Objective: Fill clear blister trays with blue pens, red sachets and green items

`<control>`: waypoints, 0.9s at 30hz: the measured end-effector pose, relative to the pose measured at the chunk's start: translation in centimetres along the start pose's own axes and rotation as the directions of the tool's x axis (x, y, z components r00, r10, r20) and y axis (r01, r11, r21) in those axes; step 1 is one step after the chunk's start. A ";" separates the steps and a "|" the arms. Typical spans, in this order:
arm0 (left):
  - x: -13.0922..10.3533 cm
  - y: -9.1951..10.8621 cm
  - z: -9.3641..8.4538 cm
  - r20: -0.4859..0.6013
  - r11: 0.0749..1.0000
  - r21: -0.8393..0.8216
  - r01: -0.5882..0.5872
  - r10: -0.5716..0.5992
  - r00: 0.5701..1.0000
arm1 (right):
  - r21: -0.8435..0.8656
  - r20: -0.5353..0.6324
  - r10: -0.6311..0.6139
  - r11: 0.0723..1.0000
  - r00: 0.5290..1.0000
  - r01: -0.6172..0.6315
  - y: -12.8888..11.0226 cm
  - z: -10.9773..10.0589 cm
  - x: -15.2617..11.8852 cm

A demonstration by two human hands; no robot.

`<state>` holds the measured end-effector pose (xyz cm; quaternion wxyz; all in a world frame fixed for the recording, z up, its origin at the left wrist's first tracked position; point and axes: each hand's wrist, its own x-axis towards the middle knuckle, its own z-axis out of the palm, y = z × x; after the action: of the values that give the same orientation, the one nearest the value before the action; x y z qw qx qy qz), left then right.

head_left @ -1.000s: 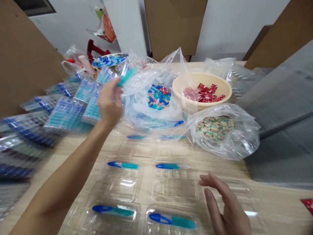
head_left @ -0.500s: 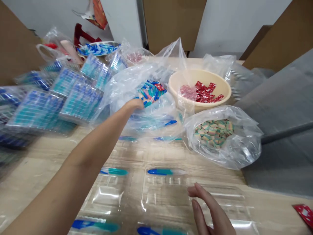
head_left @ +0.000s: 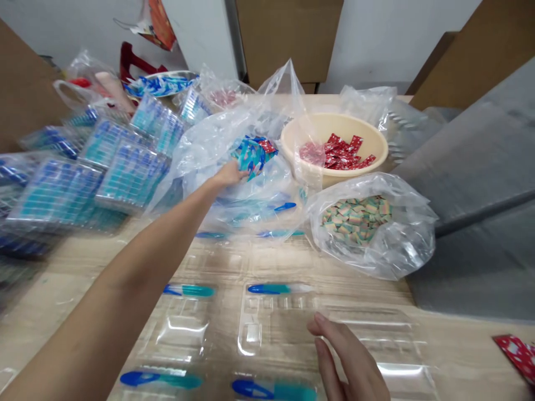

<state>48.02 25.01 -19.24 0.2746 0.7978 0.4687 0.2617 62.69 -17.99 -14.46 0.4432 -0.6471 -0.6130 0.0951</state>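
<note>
My left hand [head_left: 229,174] reaches into a clear plastic bag [head_left: 196,147] at the near edge of a heap of small blue and teal pen-shaped pieces [head_left: 253,156]. Its fingertips are blurred and partly hidden among them. Over the clear plastic trays [head_left: 251,334] in front, my right hand [head_left: 349,356] hovers with thumb and fingers apart and nothing between them. One blue-and-teal pen-shaped piece [head_left: 278,288] lies in a tray slot left of that hand. Others, such as the lower one [head_left: 273,390], lie in neighbouring trays.
A cream basin [head_left: 334,125] holds red packets [head_left: 346,153]. Before it stands a plastic bag [head_left: 412,239] of small striped blocks [head_left: 357,217]. Filled clear packs [head_left: 131,175] are piled at left. A grey box [head_left: 480,223] borders the right, near a red packet [head_left: 516,353].
The view has shifted slightly, moving the scene a little left. My left hand stays at the bag, with its fingers slightly more visible. My right hand remains over the trays.
</note>
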 end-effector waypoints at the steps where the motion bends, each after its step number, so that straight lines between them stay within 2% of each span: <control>1: 0.0 0.7 -0.5 -0.008 0.999 0.027 0.037 -0.037 0.999 | 0.008 0.010 -0.017 1.000 1.000 0.017 0.1 0.0 0.1; 3: 0.1 2.6 -1.7 -0.028 0.996 0.047 0.080 -0.079 0.997 | -0.001 0.024 -0.048 0.999 0.999 0.048 0.3 0.0 0.2; 8: 0.0 8.0 -4.1 -0.012 0.994 -0.102 0.038 -0.040 0.999 | -0.068 0.035 -0.175 0.982 0.984 0.177 1.1 -0.2 0.8; 10: -0.1 9.4 -4.9 -0.083 0.989 -0.145 0.042 -0.055 0.995 | -0.088 0.020 -0.229 0.969 0.973 0.229 1.2 -0.3 1.1; 12: -0.5 10.5 -5.7 -0.196 0.966 -0.251 0.064 -0.116 0.974 | -0.101 -0.004 -0.246 0.964 0.969 0.244 1.2 -0.3 1.3; 14: -1.4 11.7 -6.6 -0.267 0.891 -0.452 0.049 -0.187 0.946 | -0.086 -0.025 -0.213 0.974 0.977 0.210 1.3 -0.3 1.3; 15: -2.2 12.4 -7.2 -0.266 0.826 -0.563 0.027 -0.212 0.940 | -0.060 -0.035 -0.172 0.984 0.984 0.170 1.4 -0.4 1.3; 17: -4.7 14.1 -8.3 -0.199 0.680 -0.733 0.002 -0.217 0.956 | 0.038 -0.051 -0.059 0.997 0.997 0.061 1.6 -0.5 1.5; 19: -8.5 16.3 -9.2 -0.071 0.581 -0.813 0.043 -0.172 0.982 | 0.230 -0.063 0.086 0.971 0.994 -0.069 1.5 -0.6 2.0; 21: -13.1 18.6 -9.5 0.061 0.556 -0.821 0.129 -0.139 0.988 | 0.499 -0.006 0.247 0.841 0.969 -0.211 0.6 -0.7 2.6; 23: -17.7 20.7 -9.3 0.183 0.555 -0.801 0.224 -0.129 0.975 | 0.724 0.158 0.344 0.597 0.925 -0.346 -1.2 -0.7 3.2; 25: -21.7 22.2 -8.5 0.301 0.556 -0.772 0.309 -0.110 0.947 | 0.806 0.366 0.311 0.366 0.877 -0.466 -3.6 -0.6 3.5; 27: -25.0 23.0 -7.4 0.393 0.567 -0.740 0.363 -0.074 0.917 | 0.779 0.541 0.204 0.243 0.816 -0.578 -6.1 -0.3 3.3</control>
<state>46.37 -5.27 -2.24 0.7049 0.5545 0.3465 0.2750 59.34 -16.09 -8.73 0.5780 -0.3900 -0.3286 0.6371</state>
